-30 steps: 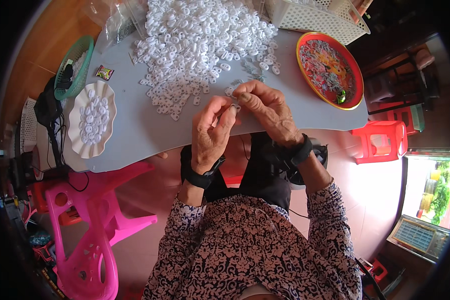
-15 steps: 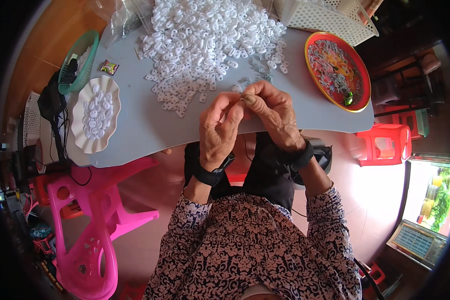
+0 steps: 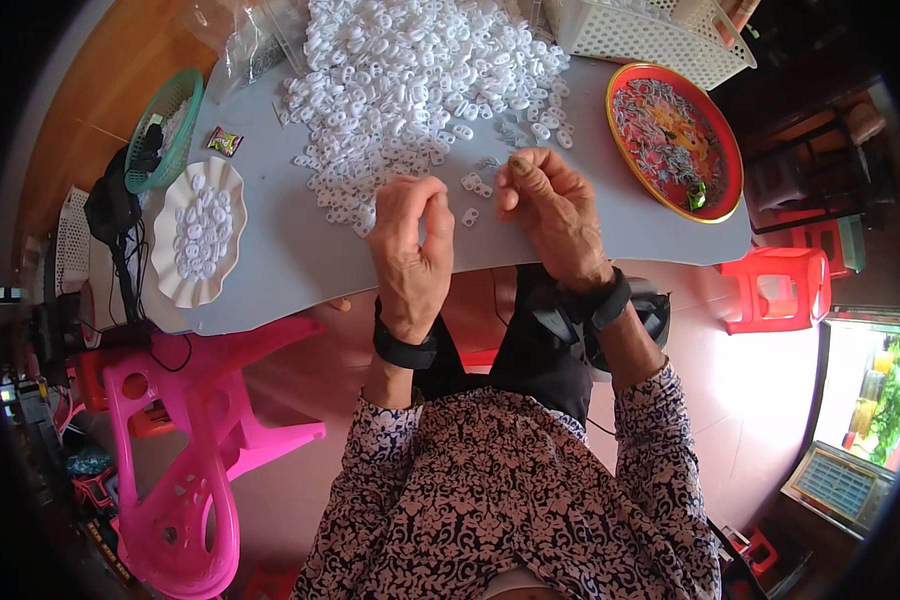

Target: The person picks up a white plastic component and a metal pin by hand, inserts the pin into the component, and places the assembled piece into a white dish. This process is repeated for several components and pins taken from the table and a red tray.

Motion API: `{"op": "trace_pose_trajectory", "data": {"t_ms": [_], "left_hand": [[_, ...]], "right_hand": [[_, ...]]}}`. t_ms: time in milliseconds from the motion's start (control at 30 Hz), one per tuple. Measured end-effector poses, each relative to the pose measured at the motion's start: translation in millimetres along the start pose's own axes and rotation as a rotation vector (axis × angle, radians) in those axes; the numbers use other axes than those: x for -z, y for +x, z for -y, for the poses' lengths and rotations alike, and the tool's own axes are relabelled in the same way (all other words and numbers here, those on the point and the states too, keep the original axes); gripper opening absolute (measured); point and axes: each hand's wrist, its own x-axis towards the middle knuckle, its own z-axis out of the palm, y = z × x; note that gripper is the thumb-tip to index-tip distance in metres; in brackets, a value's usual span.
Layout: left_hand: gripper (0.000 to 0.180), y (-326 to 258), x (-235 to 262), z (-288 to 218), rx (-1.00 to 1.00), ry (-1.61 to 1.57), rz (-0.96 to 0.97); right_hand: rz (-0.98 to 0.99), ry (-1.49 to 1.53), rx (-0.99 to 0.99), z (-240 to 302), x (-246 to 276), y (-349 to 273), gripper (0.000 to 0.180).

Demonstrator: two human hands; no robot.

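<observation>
My left hand (image 3: 408,258) is over the table's near side with its fingers curled and the thumb close to the index finger; what it holds, if anything, is hidden. To its right my right hand (image 3: 558,215) has its thumb pressed to its bent fingers, and nothing can be made out in the pinch. Between them, a white two-holed plastic piece (image 3: 470,217) lies on the table, and a few similar pieces (image 3: 475,183) lie just beyond. A big pile of white oval pieces (image 3: 400,80) covers the far middle. Small grey bits (image 3: 511,132) lie beyond my right hand.
At right stands a red round tray (image 3: 618,135) of grey bits. A scalloped white dish (image 3: 168,270) of white pieces, a green basket (image 3: 188,120) and a small wrapped packet (image 3: 224,142) are at left. Beyond is a white basket (image 3: 630,45). Pink chair (image 3: 225,400) stands left below.
My hands were together, fingertips touching, and have moved apart: the left one to the left, the right one slightly right. A white piece now shows on the table between them.
</observation>
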Motion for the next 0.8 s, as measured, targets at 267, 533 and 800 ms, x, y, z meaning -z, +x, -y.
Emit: {"op": "trace_pose_trajectory", "data": {"t_ms": [267, 533, 800], "left_hand": [[0.018, -4, -4, -7, -0.195, 0.261, 0.159], [0.015, -8, -11, -5, -0.153, 0.395, 0.274], [0.019, -7, -11, 8, -0.214, 0.225, 0.15]], "right_hand": [[-0.006, -0.067, 0.002, -1, 0, 1, 0.018], [0.054, -0.025, 0.027, -3, 2, -2, 0.016], [0.129, -0.271, 0.096, -4, 1, -6, 0.015]]}}
